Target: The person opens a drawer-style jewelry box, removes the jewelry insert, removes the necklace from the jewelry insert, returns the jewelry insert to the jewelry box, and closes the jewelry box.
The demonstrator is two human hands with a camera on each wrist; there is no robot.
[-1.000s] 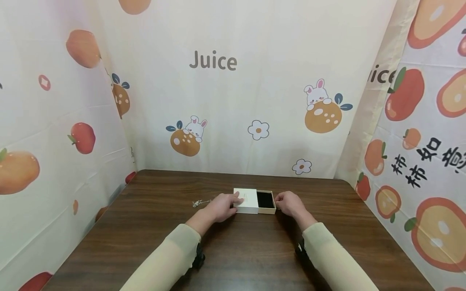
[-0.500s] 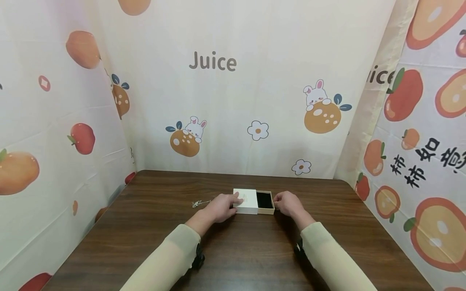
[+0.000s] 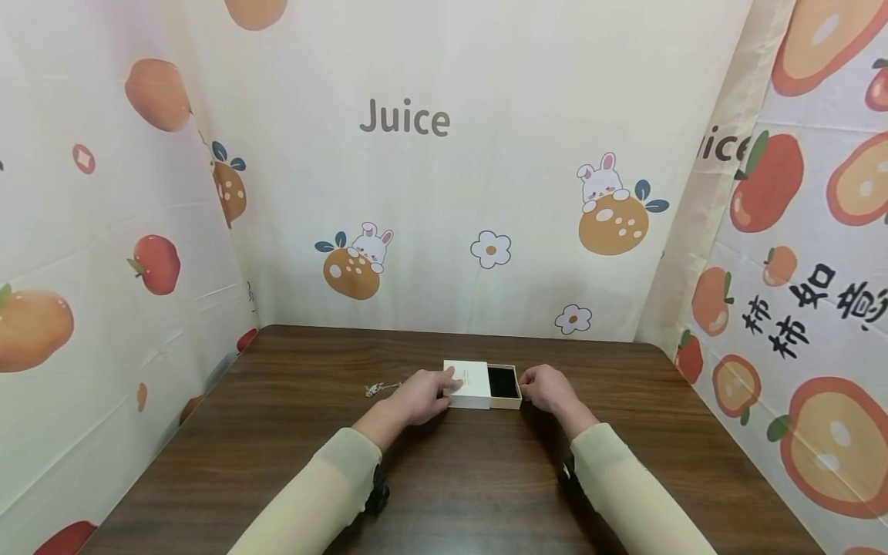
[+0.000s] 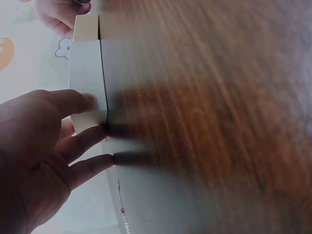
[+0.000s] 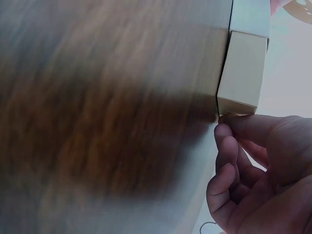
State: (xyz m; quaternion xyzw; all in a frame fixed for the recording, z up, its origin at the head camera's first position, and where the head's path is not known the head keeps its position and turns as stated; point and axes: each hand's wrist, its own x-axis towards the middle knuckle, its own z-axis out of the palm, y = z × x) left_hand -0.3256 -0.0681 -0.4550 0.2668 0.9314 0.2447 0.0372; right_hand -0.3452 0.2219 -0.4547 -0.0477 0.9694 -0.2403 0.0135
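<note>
A white jewellery box (image 3: 466, 379) with a sliding sleeve lies on the table. Its drawer (image 3: 516, 403) sticks partway out on the right, showing a black pad (image 3: 502, 381). My left hand (image 3: 420, 395) grips the sleeve's left end, its thumb against the near side, as the left wrist view also shows. At the drawer's outer end, my right hand (image 3: 549, 388) holds thumb and curled fingertips together against the lower edge; in the right wrist view anything between them is hidden. A fine silver chain with a charm (image 3: 375, 389) lies left of my left hand.
The brown wooden table (image 3: 479, 478) reaches back to a pale curtain (image 3: 430, 193) printed with fruit, rabbits and flowers. More fruit-printed cloth hangs at the left and right sides. A dark band (image 3: 378, 489) sits under my left sleeve.
The drawer has slid very slightly leftward into the sleeve, with my right hand moving along with it. My left hand and the silver chain stay in place.
</note>
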